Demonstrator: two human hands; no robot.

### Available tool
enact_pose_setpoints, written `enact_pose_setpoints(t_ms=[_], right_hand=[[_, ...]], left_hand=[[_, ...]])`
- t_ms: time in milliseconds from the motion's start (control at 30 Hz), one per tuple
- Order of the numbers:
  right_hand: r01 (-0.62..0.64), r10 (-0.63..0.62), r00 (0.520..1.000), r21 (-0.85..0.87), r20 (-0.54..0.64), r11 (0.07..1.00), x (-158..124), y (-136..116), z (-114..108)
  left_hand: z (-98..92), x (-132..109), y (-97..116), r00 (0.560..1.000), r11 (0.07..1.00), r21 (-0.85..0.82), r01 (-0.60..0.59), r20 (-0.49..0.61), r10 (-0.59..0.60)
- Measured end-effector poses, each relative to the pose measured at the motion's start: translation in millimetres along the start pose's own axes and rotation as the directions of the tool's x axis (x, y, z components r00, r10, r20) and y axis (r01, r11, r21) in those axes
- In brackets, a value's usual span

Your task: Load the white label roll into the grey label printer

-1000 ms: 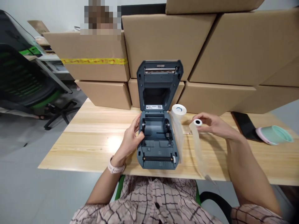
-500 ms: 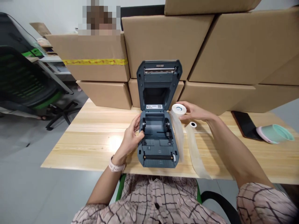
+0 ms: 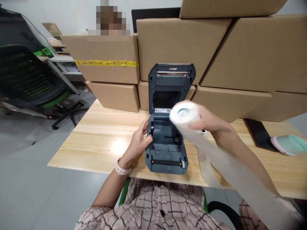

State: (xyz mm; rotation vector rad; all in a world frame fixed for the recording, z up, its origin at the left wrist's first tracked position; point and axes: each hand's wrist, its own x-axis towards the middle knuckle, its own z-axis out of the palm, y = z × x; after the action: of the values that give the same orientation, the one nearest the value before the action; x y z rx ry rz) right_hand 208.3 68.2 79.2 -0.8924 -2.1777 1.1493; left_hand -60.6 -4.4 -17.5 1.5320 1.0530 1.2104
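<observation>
A dark grey label printer [image 3: 165,150] stands on the table with its lid raised. My left hand [image 3: 140,139] grips the printer's left side, thumb over the rim. In my right hand [image 3: 206,118] is a white label roll [image 3: 185,113], held up over the right part of the printer's open bay. Its loose strip trails down to the right across my forearm, blurred by motion. A second strip [image 3: 207,172] lies on the table right of the printer and hangs past the front edge; its roll is mostly hidden behind my right hand.
Stacked cardboard boxes [image 3: 179,48] line the back of the wooden table [image 3: 79,143]. At the right lie a dark phone [image 3: 260,134] and a mint-green cup [image 3: 287,143] on its side. An office chair [image 3: 31,76] is at the left. A person is partly visible behind the boxes.
My right hand has lifted the white roll off the table and brought it left over the printer, its strip swinging out to the right. My left hand still holds the printer. The view has shifted slightly.
</observation>
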Motion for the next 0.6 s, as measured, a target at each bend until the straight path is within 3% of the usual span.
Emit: enact_pose_setpoints(t_ms=[100, 200, 467, 600], right_hand=[[0.1, -0.007, 0.971, -0.379, 0.238, 0.92, 25, -25, 24], [0.155, 0.084, 0.927, -0.578, 0.365, 0.802, 40, -28, 41], [0.05, 0.285, 0.886, -0.686, 0.366, 0.725, 56, -2, 61], [0.078, 0.253, 0.89, -0.673, 0.379, 0.736, 51, 2, 64]], left_hand=[[-2.8, 0, 0, 0.999, 0.999, 0.033, -0.005, 0.042, 0.003], [-4.3, 0, 0, 0.998, 0.999, 0.044, 0.006, 0.061, -0.009], [-5.1, -2, -3, 0.998, 1.0, 0.015, 0.004, 0.058, -0.004], [-4.8, -1, -3, 0.998, 1.0, 0.021, 0.006, 0.056, -0.008]])
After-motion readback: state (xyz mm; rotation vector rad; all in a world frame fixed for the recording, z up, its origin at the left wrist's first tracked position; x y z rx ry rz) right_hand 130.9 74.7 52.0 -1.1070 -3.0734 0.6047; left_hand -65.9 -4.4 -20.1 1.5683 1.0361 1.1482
